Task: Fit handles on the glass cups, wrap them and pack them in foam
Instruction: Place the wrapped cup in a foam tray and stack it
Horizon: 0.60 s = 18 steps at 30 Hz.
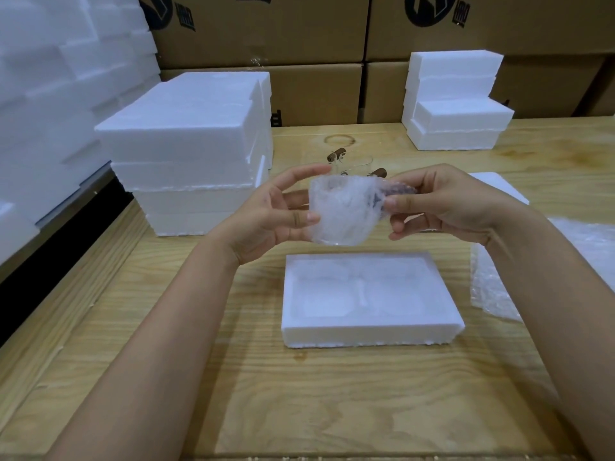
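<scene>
Two bare forearms reach up from the near edge over the wooden tabletop. Between them a white foam tray lies flat, its two round recesses facing up. Above the tray's far edge, both hands hold the wrapped glass cup in the air. The left hand, palm turned inward, holds the cup's side between thumb and loosely spread fingers. The right hand has its fingers curled, pinching the wrap over the brown handle. Loose bubble wrap lies at the right. Just behind the hands stand unwrapped cups with brown handles. Farther back are foam stacks, then cardboard boxes.
</scene>
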Tool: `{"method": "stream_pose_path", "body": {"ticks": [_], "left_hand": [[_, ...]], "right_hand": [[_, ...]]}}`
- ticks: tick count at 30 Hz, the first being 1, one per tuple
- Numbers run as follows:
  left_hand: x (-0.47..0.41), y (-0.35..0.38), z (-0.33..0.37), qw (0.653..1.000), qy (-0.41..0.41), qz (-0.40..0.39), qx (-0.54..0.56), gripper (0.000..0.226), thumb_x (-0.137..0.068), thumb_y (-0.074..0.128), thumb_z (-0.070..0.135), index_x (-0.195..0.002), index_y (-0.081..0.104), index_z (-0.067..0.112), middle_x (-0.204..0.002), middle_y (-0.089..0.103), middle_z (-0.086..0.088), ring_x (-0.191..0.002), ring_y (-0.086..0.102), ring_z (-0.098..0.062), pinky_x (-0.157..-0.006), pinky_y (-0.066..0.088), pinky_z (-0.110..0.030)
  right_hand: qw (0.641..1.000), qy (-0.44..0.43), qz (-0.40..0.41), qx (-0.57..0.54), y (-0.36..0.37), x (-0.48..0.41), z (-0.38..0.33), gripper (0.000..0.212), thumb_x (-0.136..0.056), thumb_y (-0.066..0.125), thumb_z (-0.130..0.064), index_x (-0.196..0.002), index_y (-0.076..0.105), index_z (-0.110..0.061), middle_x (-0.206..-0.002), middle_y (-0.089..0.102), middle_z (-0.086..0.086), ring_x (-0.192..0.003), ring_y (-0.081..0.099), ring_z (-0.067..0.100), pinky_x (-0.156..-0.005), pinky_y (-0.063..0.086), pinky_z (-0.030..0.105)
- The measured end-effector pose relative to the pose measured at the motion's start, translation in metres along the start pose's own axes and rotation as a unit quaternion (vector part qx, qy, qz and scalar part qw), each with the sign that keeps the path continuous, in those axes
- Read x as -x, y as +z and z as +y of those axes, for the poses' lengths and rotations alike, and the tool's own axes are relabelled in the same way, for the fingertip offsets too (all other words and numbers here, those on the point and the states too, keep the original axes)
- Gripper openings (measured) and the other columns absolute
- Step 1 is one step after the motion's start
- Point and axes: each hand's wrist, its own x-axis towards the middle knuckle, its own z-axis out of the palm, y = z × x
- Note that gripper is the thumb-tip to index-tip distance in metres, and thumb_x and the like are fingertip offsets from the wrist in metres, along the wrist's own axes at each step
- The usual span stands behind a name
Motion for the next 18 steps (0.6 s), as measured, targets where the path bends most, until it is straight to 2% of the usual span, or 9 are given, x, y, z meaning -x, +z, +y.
{"method": "stream_pose_path", "body": {"ticks": [2, 4, 7, 10, 11, 13, 15, 18], "left_hand": [[0.0, 0.001, 0.003, 1.0, -0.014, -0.004, -0.009, 0.054, -0.077, 0.064, 0.002, -0.123, 0.061, 0.03, -0.11, 0.066, -0.01, -0.095, 0.066, -0.025, -0.067, 0.058, -0.033], [0.001, 0.0, 0.007, 0.999, -0.035, -0.002, -0.036, 0.046, -0.078, 0.064, 0.006, -0.119, 0.063, 0.027, -0.108, 0.068, -0.008, -0.09, 0.067, -0.024, -0.063, 0.058, -0.033], [0.004, -0.002, 0.015, 0.995, -0.061, -0.012, -0.082, 0.029, -0.078, 0.067, 0.012, -0.106, 0.062, 0.018, -0.086, 0.07, -0.001, -0.071, 0.067, -0.016, -0.056, 0.056, -0.028], [0.008, -0.004, 0.024, 0.987, -0.087, -0.045, -0.125, 0.028, -0.066, 0.076, 0.02, -0.09, 0.063, 0.016, -0.076, 0.068, 0.0, -0.054, 0.055, -0.013, -0.044, 0.042, -0.019], [0.009, -0.004, 0.027, 0.983, -0.095, -0.053, -0.148, 0.028, -0.062, 0.077, 0.021, -0.087, 0.064, 0.016, -0.074, 0.067, -0.002, -0.052, 0.05, -0.016, -0.043, 0.037, -0.018], [0.011, -0.003, 0.031, 0.972, -0.108, -0.07, -0.195, 0.026, -0.059, 0.08, 0.013, -0.081, 0.066, 0.015, -0.073, 0.066, -0.004, -0.054, 0.051, -0.014, -0.042, 0.033, -0.016], [0.012, -0.002, 0.033, 0.959, -0.126, -0.084, -0.238, 0.023, -0.06, 0.078, 0.006, -0.076, 0.066, 0.019, -0.075, 0.064, -0.007, -0.054, 0.053, -0.006, -0.042, 0.032, -0.015], [0.013, 0.001, 0.035, 0.942, -0.149, -0.101, -0.282, 0.028, -0.058, 0.083, 0.006, -0.07, 0.068, 0.026, -0.075, 0.061, -0.007, -0.058, 0.052, -0.008, -0.044, 0.036, -0.017]], "right_hand": [[1.0, 0.015, -0.012, 0.005, 0.0, 0.0, 0.001, 0.034, -0.073, 0.066, -0.02, -0.1, 0.067, 0.001, -0.077, 0.068, 0.008, -0.053, 0.058, 0.012, -0.057, 0.056, 0.027], [0.999, 0.031, -0.033, 0.017, -0.001, 0.002, 0.0, 0.033, -0.073, 0.066, -0.028, -0.096, 0.068, -0.003, -0.081, 0.068, 0.013, -0.05, 0.055, 0.013, -0.052, 0.054, 0.026], [0.994, 0.056, -0.084, 0.03, -0.001, 0.006, -0.003, 0.03, -0.076, 0.064, -0.035, -0.09, 0.066, -0.008, -0.079, 0.067, 0.014, -0.047, 0.053, 0.015, -0.049, 0.052, 0.028], [0.986, 0.083, -0.136, 0.054, -0.001, 0.007, -0.003, 0.033, -0.083, 0.06, -0.031, -0.098, 0.062, -0.002, -0.079, 0.067, 0.017, -0.048, 0.054, 0.017, -0.052, 0.053, 0.031], [0.982, 0.089, -0.151, 0.069, -0.001, 0.007, -0.002, 0.033, -0.086, 0.061, -0.03, -0.101, 0.061, -0.001, -0.079, 0.067, 0.017, -0.049, 0.054, 0.018, -0.053, 0.054, 0.031], [0.976, 0.095, -0.172, 0.093, 0.003, 0.007, -0.001, 0.026, -0.088, 0.062, -0.029, -0.098, 0.063, -0.005, -0.077, 0.066, 0.016, -0.05, 0.055, 0.019, -0.055, 0.054, 0.032], [0.973, 0.096, -0.177, 0.111, 0.006, 0.007, 0.001, 0.022, -0.087, 0.062, -0.028, -0.096, 0.063, -0.008, -0.074, 0.065, 0.013, -0.051, 0.055, 0.019, -0.056, 0.054, 0.031], [0.972, 0.099, -0.171, 0.13, 0.011, 0.006, 0.004, 0.022, -0.084, 0.064, -0.029, -0.093, 0.062, -0.01, -0.074, 0.065, 0.011, -0.058, 0.058, 0.023, -0.06, 0.054, 0.031]]}}
